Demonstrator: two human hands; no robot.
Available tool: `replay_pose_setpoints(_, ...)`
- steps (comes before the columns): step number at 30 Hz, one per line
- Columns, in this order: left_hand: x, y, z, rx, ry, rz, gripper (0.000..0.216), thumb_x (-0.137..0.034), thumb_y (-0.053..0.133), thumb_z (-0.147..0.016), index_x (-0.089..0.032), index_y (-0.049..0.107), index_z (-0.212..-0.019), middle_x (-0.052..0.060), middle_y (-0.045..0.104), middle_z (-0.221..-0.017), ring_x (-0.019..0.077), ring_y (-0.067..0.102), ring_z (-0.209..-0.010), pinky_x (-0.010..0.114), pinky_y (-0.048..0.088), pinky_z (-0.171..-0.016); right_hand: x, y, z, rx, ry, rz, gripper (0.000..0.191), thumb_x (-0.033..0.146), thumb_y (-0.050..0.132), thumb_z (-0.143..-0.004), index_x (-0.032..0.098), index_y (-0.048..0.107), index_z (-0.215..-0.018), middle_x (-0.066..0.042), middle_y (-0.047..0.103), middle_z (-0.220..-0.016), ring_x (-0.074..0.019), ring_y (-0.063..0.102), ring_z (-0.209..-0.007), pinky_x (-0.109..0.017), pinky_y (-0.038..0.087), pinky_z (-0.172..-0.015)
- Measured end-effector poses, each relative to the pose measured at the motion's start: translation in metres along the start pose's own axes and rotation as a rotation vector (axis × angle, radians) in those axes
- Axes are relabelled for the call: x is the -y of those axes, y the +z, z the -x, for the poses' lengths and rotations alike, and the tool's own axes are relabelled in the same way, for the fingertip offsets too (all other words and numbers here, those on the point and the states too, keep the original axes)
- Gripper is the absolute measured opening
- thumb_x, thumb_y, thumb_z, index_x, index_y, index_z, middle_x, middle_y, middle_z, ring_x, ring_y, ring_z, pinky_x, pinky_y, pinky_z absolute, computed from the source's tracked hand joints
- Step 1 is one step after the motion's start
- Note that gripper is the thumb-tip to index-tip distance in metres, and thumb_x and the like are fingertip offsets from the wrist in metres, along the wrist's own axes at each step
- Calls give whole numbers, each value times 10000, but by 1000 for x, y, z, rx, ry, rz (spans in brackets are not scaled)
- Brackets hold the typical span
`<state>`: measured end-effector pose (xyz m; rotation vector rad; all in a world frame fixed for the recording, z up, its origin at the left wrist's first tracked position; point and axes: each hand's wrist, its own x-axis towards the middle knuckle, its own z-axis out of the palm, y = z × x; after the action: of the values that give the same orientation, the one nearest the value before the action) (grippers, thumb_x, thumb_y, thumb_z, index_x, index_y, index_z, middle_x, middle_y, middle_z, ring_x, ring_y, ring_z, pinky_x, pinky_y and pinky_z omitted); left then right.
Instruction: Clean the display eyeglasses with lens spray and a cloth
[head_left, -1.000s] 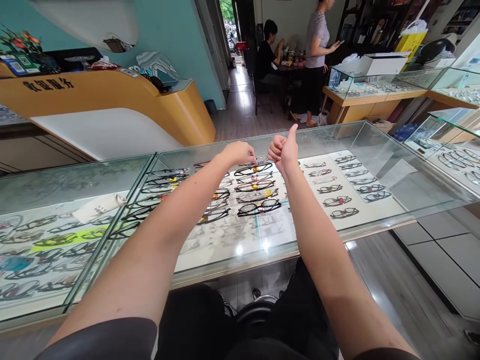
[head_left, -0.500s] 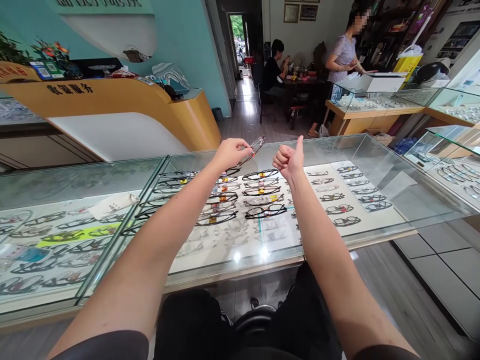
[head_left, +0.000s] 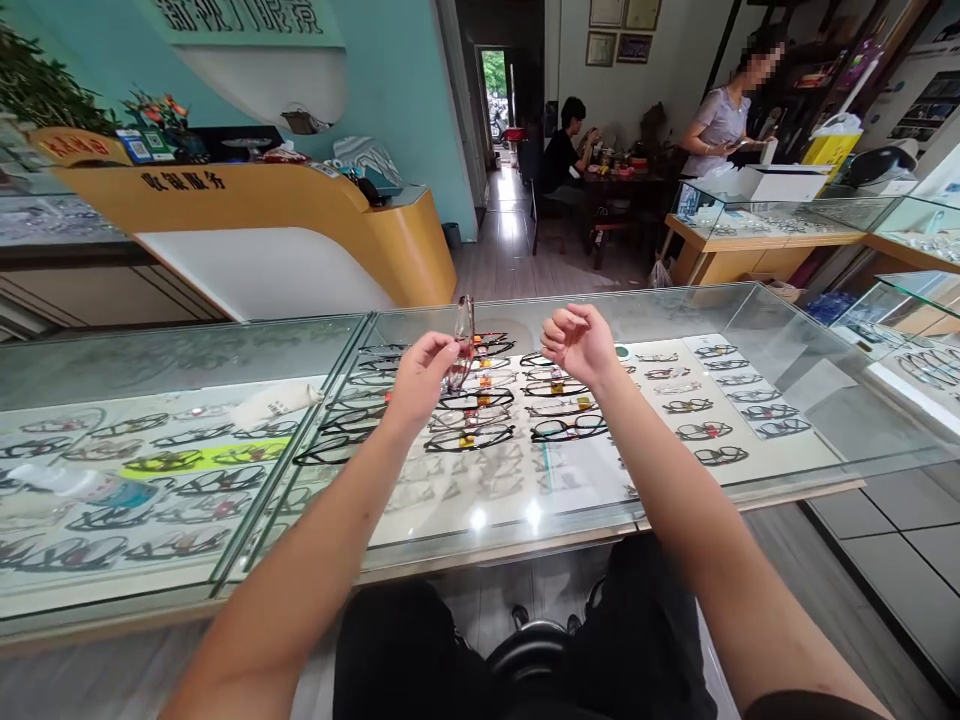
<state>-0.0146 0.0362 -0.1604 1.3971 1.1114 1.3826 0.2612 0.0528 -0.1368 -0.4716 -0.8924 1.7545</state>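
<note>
My left hand [head_left: 422,378] is closed over the glass counter, its thumb and fingers pinching a pair of eyeglasses [head_left: 464,345]. The glasses are held on end, with red marks near my fingertips. To their right my right hand [head_left: 576,345] is raised above the counter, fingers curled in, with nothing visible in them. Beneath both hands, rows of eyeglass frames [head_left: 469,438] lie inside the glass display case [head_left: 450,515]. Many carry small orange or yellow tags. Another dark-rimmed pair [head_left: 570,428] lies below my right hand.
Left on the glass are a spray bottle [head_left: 90,487] and a white pouch [head_left: 274,405]. A wooden cashier desk [head_left: 405,240] stands beyond. One person [head_left: 566,155] sits at a table at the back; another [head_left: 720,120] stands by a white box [head_left: 787,182].
My left hand has come down and left with the eyeglasses, which now stand more upright. My right hand has turned, and its raised thumb has folded toward the fingers. The camera view has shifted.
</note>
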Motion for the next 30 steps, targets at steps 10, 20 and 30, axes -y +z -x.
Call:
replay_pose_setpoints(10,-7,10,20,114,-6,77,472,-643,832,-841,-222,630,-911,60,758,-1030,221,732,-977,329,609,-826,-32,32,12,127,118,84,393,391,669,-797,242,333,-656,8,390,-683,-156,356,-640,-325,346,-626)
replay_pose_setpoints(20,-14,18,32,146,3,144,568,-723,893,-785,-219,693,-953,71,775,-1046,211,728,-953,328,622,-819,-46,47,18,66,46,278,420,361,803,-765,233,427,-630,1,512,-746,-152,415,-680,-323,344,-680)
replay_pose_setpoints(30,-9,18,32,195,-7,157,540,-659,932,-764,-214,721,-987,54,755,-1059,193,712,-959,333,602,-895,-55,57,22,-5,-156,550,585,349,910,-758,241,343,-657,14,568,-795,-165,462,-776,-326,383,-764)
